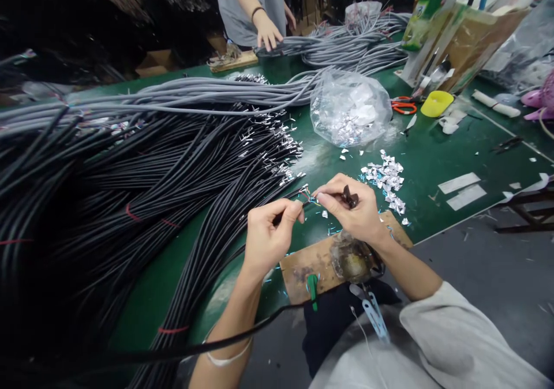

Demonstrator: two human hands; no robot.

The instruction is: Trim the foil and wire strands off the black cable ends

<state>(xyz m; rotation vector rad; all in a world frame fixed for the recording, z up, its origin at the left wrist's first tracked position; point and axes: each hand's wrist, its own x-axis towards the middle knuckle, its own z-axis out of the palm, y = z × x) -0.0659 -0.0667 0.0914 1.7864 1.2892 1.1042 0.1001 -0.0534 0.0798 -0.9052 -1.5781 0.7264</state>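
Note:
My left hand (269,236) is closed around a black cable near its stripped end. Thin coloured wires (306,193) fan out of that end, between my two hands. My right hand (361,213) pinches the wire ends between thumb and fingertips. A small dark tool (350,197) sticks up between the fingers of this hand; its kind is hard to make out. Below the right hand, a wooden board (303,268) carries a dirty metal block (352,259) and a green clip-like piece (312,291).
Bundled black cables (208,164) cover the left of the green table, with grey cables (208,92) behind. Foil scraps (387,175) lie near a plastic bag (350,109). Orange-handled scissors (404,105) are farther right. Across the table, a person's hand (268,31) touches grey cables.

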